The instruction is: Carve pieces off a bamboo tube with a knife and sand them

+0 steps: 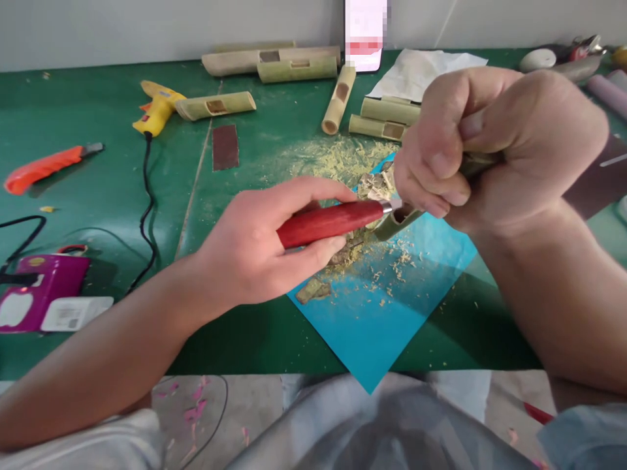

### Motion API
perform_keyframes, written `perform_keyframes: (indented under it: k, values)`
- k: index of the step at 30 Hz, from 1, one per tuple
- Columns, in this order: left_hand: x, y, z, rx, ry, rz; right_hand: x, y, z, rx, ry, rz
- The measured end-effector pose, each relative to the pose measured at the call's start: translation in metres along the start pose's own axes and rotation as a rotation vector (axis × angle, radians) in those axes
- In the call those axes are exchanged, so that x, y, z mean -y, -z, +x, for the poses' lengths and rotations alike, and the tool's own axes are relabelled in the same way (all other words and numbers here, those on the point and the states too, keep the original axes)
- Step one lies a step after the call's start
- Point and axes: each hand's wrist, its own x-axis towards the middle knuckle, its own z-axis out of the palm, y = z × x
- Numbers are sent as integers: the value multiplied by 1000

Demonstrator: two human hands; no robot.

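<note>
My left hand (249, 241) is closed around the red wooden handle of a carving knife (330, 222), whose metal ferrule and a short bit of blade point right. The blade reaches the cut opening of a green bamboo tube (392, 227). Wrapped around the tube's other end is my right hand (509, 143), fingers curled tight, so much of the tube is hidden. Both hands are above a blue sheet (377, 339) strewn with pale shavings (401, 261) and bark-like scraps (313, 291).
Bamboo tubes with cut windows (296, 68) lie at the back, near a phone (363, 32) and a white tissue (416, 73). To the left are a yellow glue gun (159, 108), an orange utility knife (46, 170), brown sandpaper (225, 148) and a purple device (53, 281) with cords.
</note>
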Motion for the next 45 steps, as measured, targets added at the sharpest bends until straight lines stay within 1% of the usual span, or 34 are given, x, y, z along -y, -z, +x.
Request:
perform_keyframes:
  k: [1,4,7,10,14,17,19,21,24,27,29,31,34,37,39,42,45]
  values:
    - [0,2,0,0,21,-44,1,0,0,-3,4,4]
    - [0,7,0,57,91,-156,2,-2,-1,-6,-10,-13]
    - [1,10,1,81,134,-154,2,-4,-1,10,-20,-3]
    - [3,9,1,67,168,-182,2,-5,-1,29,-1,37]
    - [6,4,1,87,180,-300,2,-2,0,29,-15,28]
    - [7,3,1,91,166,-328,-2,2,0,32,35,44]
    - [5,2,0,60,114,-255,-6,3,-1,-23,90,54]
    - [3,-1,-1,29,10,-138,-11,3,-2,-110,148,68]
    - [1,-7,-3,-22,-137,41,-15,1,-2,-197,184,50]
    - [2,-13,-5,-139,-226,159,-15,1,-1,-266,225,24]
    - [3,-16,-5,-220,-264,213,-13,4,1,-298,205,6]
    - [5,-18,-4,-259,-281,256,-11,8,3,-318,142,-18]
    - [9,-23,-1,-257,-304,297,-10,13,5,-302,100,-43]
    - [11,-27,0,-218,-346,381,-11,15,5,-269,111,-79]
    - [11,-28,0,-184,-367,435,-12,17,3,-280,114,-116]
    - [11,-30,-1,-146,-383,436,-12,20,2,-297,112,-158]
    - [11,-33,-2,-126,-409,418,-11,21,2,-308,101,-151]
